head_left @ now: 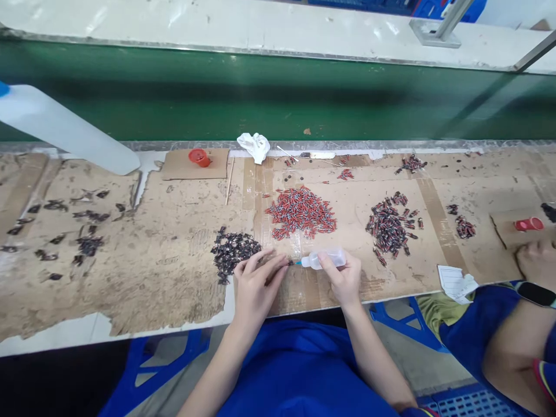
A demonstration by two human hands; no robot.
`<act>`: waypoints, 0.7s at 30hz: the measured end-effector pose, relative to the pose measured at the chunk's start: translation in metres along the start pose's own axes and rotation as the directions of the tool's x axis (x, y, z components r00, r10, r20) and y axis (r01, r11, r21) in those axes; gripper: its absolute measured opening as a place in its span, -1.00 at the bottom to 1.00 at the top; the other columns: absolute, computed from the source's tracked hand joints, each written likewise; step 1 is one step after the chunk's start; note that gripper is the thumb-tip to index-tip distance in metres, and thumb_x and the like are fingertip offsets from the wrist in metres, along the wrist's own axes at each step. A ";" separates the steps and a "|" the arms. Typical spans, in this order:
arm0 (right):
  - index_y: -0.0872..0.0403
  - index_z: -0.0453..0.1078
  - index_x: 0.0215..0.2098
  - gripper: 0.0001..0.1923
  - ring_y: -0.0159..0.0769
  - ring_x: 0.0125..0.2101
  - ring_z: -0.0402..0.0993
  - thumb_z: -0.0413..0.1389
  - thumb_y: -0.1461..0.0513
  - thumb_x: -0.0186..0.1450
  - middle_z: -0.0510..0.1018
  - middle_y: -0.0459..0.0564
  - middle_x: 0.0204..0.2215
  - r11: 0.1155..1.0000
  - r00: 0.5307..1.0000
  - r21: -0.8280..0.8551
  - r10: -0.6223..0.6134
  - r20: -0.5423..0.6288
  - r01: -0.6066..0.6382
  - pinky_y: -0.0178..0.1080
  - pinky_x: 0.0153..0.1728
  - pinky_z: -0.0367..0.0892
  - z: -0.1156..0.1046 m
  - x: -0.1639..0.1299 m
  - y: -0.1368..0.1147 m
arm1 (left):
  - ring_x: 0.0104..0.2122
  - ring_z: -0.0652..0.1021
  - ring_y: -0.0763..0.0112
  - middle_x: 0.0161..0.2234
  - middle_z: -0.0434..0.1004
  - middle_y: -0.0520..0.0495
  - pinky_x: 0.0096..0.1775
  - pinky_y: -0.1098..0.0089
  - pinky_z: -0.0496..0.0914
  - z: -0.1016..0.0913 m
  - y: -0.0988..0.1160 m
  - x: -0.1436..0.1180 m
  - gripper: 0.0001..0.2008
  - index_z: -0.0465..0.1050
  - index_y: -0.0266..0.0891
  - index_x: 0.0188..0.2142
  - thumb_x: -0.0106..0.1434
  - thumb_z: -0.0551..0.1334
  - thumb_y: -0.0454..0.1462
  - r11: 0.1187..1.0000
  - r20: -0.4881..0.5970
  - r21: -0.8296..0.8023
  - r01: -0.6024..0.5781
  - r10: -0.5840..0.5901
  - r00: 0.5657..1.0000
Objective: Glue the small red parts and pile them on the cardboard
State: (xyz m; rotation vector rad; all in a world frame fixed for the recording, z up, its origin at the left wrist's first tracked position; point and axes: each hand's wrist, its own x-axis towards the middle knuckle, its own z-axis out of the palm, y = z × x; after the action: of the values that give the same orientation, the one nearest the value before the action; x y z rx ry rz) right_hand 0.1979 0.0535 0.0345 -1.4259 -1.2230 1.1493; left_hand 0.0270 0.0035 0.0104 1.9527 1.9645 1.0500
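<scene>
- A long workbench [130, 324] with a pale top runs across the view, covered by worn, torn brown cardboard sheets [165, 260] patched with clear tape.
- Behind it lies a dark green conveyor belt [278, 98], edged by a thin metal strip.
- Beyond the belt runs a scuffed white shelf [217, 26], carrying a grey metal bracket foot [434, 32].
- Blue plastic stool frames [143, 370] stand below the bench on a grey floor.
- Even, bright light falls from above, with soft shadows.
</scene>
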 end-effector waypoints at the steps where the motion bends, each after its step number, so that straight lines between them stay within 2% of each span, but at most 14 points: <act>1: 0.10 0.48 -0.60 -0.75 -0.33 -0.62 0.39 0.23 0.09 0.09 0.53 -0.07 -0.67 1.000 1.000 -0.009 -0.001 0.007 0.001 -0.32 -0.60 0.28 0.000 0.000 0.000 | -0.10 0.60 0.23 -0.25 0.69 -0.02 -0.10 0.21 0.22 0.000 0.000 0.000 -0.88 0.55 -0.07 -0.20 0.29 0.26 -0.26 1.000 0.000 0.006 -0.003 0.003 1.000; 14: 0.11 0.55 -0.49 -0.81 -0.26 -0.55 0.53 0.22 0.15 0.14 0.64 -0.03 -0.56 0.999 0.998 -0.029 0.014 0.060 -0.013 -0.30 -0.53 0.41 0.000 0.000 -0.001 | -0.12 0.61 0.25 -0.29 0.69 0.04 -0.08 0.21 0.17 -0.004 0.003 0.003 -0.90 0.54 -0.06 -0.21 0.29 0.26 -0.27 1.000 0.013 0.015 -0.011 0.011 1.000; 21: 0.10 0.55 -0.51 -0.83 -0.28 -0.56 0.53 0.21 0.17 0.14 0.64 -0.04 -0.57 1.000 1.000 0.013 0.022 -0.006 -0.022 -0.31 -0.54 0.41 -0.001 0.001 -0.002 | -0.15 0.61 0.25 -0.30 0.69 0.07 -0.07 0.21 0.14 -0.006 0.005 0.005 -0.92 0.54 -0.05 -0.24 0.30 0.25 -0.25 0.999 0.019 0.032 -0.017 0.016 1.000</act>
State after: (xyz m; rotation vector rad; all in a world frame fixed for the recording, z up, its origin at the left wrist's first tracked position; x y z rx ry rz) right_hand 0.1985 0.0544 0.0362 -1.4362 -1.1962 1.1648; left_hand 0.0267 0.0050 0.0195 1.9909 1.9714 1.0067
